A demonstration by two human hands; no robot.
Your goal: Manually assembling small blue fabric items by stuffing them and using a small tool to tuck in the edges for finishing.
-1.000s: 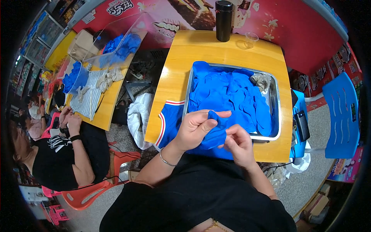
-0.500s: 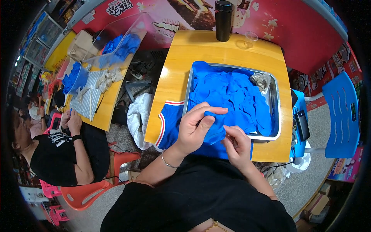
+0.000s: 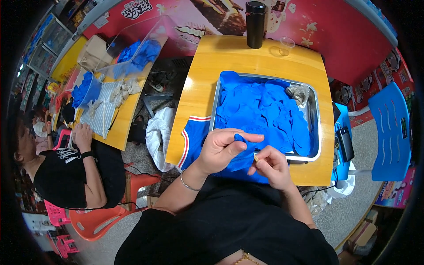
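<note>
My left hand [image 3: 216, 152] is closed, its thumb and fingers pinching a soft, thin blue piece [image 3: 243, 160] in front of me. Close beside it, my right hand [image 3: 273, 167] pinches a tiny pale yellowish bit [image 3: 256, 157] at the edge of that piece. I cannot make out what the bit is. Just beyond my hands, a metal tray [image 3: 315, 128] holds a heap of similar rounded blue pieces [image 3: 260, 106]. A crumpled grey-beige bundle [image 3: 298, 93] lies in its far right corner. Blue cloth with red and white trim [image 3: 194, 137] lies under and left of my hands.
A black flask [image 3: 255, 26] and a clear cup [image 3: 286, 45] stand at the far side of the wooden table [image 3: 207, 57]. A blue chair [image 3: 391, 132] is to the right. At left, a person in black [image 3: 62, 176] sits at another table with tubs of blue pieces.
My right hand has moved slightly down and right, and a pale bit now shows in its fingertips. My left hand has shifted slightly. The other person's hands have come down toward the table edge.
</note>
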